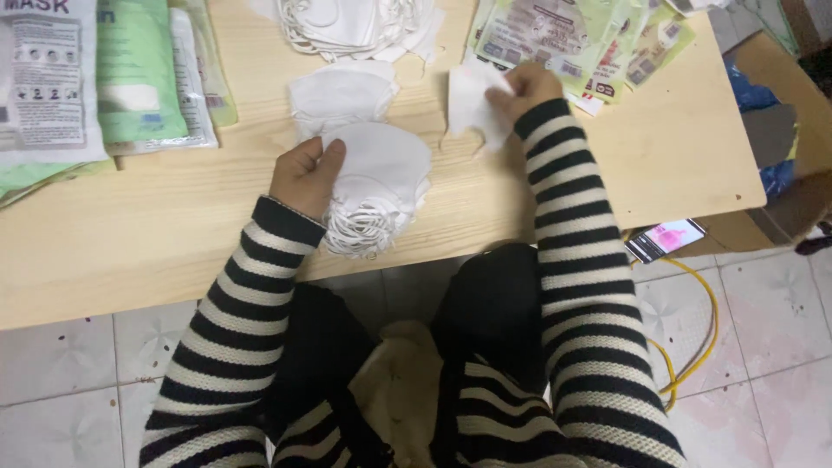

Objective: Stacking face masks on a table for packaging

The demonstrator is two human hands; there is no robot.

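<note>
My left hand grips a stack of white folded face masks standing on the low wooden table, their ear loops bunched at the near edge. My right hand pinches a single white mask, lifted just above the table to the right of the stack. Another white mask lies flat just beyond the stack. Both arms wear black-and-white striped sleeves.
A loose pile of white masks sits at the table's far edge. Green printed packets lie far right, more packets far left. A lit phone and a yellow cable lie on the tiled floor.
</note>
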